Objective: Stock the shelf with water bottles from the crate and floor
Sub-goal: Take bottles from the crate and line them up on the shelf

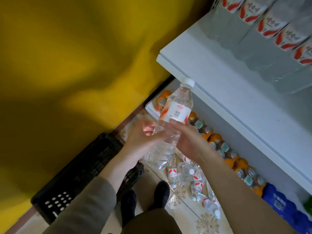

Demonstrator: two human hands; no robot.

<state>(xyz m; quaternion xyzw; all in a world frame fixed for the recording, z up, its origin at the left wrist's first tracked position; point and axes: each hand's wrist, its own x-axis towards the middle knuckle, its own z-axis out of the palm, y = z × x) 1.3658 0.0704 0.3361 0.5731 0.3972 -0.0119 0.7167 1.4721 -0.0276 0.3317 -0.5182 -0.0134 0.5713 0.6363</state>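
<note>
At the bottom centre two dark shoes (128, 201) stand on the patterned tile floor (207, 222), with grey-brown sleeves reaching up from both lower corners. Just right of the shoes a loose heap of small water bottles (194, 176) lies on the tiles. A black crate (76, 174) sits at lower left against the yellow wall (67, 56). Mid-frame, both grips hold one large clear water bottle (177, 107), tilted with its white cap toward the upper right. The left grip (143, 141) curls round its lower body, and the right grip (189, 141) clasps it just below the red-and-white label. Beyond, orange drink packs (219, 146) and a blue pack (283, 203) line the lowest shelf level. The white shelf (219, 78) above carries rows of labelled water bottles (270, 26) at upper right.
</note>
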